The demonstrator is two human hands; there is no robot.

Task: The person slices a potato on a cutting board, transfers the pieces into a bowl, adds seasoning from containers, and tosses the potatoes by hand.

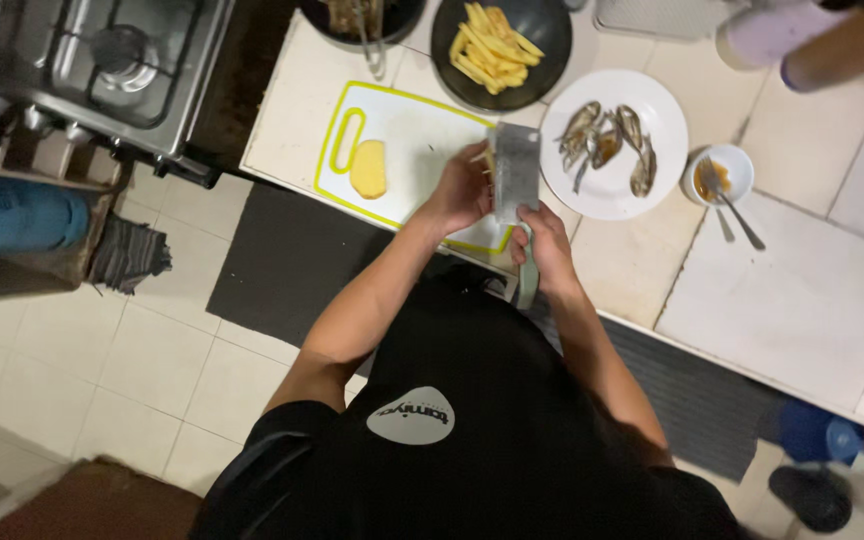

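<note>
Tiled kitchen counter (782, 300), white cutting board (422, 140) as landmark. Right hand (544, 235) closed around cleaver (515, 180) at board's right edge; left hand (462, 190) pinching potato sticks (485, 160) beside blade. Potato half (368, 168) lying at board's left. Better with fingertips curled back, blade vertical.

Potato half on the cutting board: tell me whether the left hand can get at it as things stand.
Probably yes. The potato half lies alone on the cutting board, and nothing stands between it and the left hand, though that hand is busy with potato pieces beside the cleaver.
</note>
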